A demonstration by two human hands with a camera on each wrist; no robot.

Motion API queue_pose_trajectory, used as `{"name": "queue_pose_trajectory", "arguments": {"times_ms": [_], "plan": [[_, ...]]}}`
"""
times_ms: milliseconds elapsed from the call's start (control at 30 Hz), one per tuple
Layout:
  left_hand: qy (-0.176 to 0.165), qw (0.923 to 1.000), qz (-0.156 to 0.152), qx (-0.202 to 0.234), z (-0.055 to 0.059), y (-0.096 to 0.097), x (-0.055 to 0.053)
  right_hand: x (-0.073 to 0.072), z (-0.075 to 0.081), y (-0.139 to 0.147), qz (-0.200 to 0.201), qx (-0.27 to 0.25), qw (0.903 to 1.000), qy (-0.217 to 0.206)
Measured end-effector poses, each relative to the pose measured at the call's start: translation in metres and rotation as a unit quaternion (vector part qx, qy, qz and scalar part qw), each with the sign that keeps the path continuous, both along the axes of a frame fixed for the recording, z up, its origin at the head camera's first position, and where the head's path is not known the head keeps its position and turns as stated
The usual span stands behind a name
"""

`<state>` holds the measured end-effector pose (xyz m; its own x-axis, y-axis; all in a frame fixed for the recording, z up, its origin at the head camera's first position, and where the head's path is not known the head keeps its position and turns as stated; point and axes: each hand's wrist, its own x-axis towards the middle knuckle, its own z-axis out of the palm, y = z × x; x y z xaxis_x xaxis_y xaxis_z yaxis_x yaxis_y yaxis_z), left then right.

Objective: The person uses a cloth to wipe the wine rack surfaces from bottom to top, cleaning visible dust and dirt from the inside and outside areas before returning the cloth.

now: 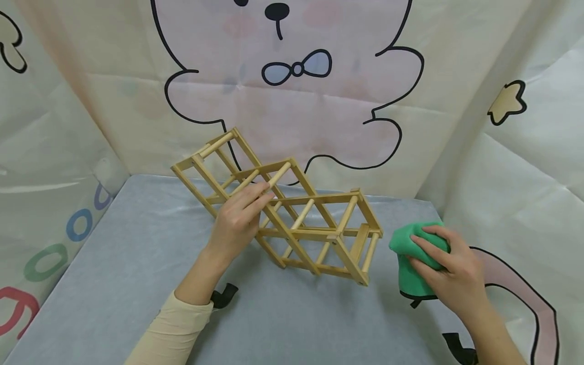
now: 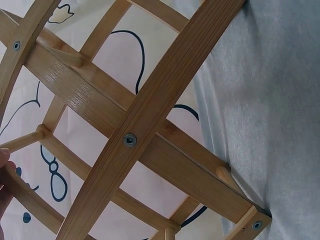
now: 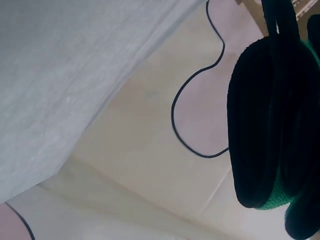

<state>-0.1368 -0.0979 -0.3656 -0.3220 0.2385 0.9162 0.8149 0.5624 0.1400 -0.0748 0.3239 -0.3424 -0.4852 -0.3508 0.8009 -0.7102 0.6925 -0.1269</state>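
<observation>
A slatted wooden rack (image 1: 303,234) of flat strips and round dowels stands tilted in the middle of the head view, its left end higher. My left hand (image 1: 238,215) grips a bar near its centre. Screw heads show on the rack's wooden strips (image 2: 131,117) in the left wrist view, where only a bit of the fingers (image 2: 4,190) appears. To the right of the rack, my right hand (image 1: 456,268) holds a bunched green cloth (image 1: 410,241) with a dark edge. The right wrist view shows the cloth's dark, shaded folds (image 3: 255,120); that hand is hidden there.
A light blue-grey cloth covers the table (image 1: 137,243). Printed fabric walls (image 1: 118,101) rise at the back and both sides, the back one close behind the rack. Dark strap ends (image 1: 224,296) hang near the left wrist and the right wrist.
</observation>
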Motion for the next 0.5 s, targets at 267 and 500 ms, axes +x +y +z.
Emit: {"name": "queue_pose_trajectory", "arguments": {"times_ms": [267, 500], "plan": [[-0.012, 0.9999, 0.002, -0.005, 0.0, -0.001, 0.001, 0.009, -0.005, -0.022, 0.046, 0.008, 0.9989, 0.01], [-0.018, 0.9998, -0.001, -0.001, 0.0, -0.001, 0.001, 0.018, -0.015, -0.039, 0.081, 0.039, 0.9956, 0.025]]}}
